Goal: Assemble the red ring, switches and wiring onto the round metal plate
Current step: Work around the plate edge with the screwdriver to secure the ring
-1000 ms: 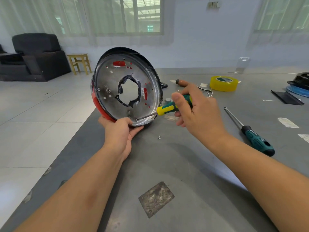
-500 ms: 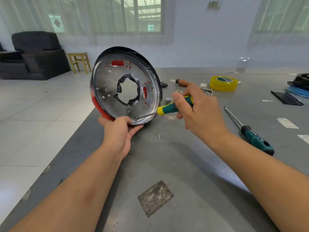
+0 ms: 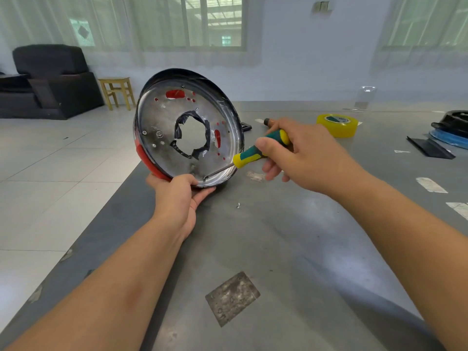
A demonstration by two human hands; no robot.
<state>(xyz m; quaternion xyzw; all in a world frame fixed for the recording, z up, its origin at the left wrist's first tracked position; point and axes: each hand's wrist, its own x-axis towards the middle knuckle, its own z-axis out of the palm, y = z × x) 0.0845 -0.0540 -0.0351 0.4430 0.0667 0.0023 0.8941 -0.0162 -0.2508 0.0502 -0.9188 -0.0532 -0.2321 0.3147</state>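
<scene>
The round metal plate (image 3: 162,127) stands on edge above the grey table, its inner face toward me, with a ragged taped hole in the middle. The red ring (image 3: 145,159) shows along its lower left rim and through slots in the plate. My left hand (image 3: 177,196) grips the plate's bottom edge from below, thumb on the inner face. My right hand (image 3: 304,153) holds a green and yellow screwdriver (image 3: 255,153); its shaft tip sits on a screw near the plate's lower rim. No switches or wiring are visible from this side.
A loose screw (image 3: 238,205) lies on the table (image 3: 291,249) below the plate. A roll of yellow tape (image 3: 337,124) and another tool handle (image 3: 267,121) lie behind my right hand. Black and blue parts (image 3: 448,138) sit at the far right. The table's left edge drops to tiled floor.
The plate has lifted slightly and tipped a little more upright. My right hand has stayed on the screwdriver, with the tip at the same lower screw.
</scene>
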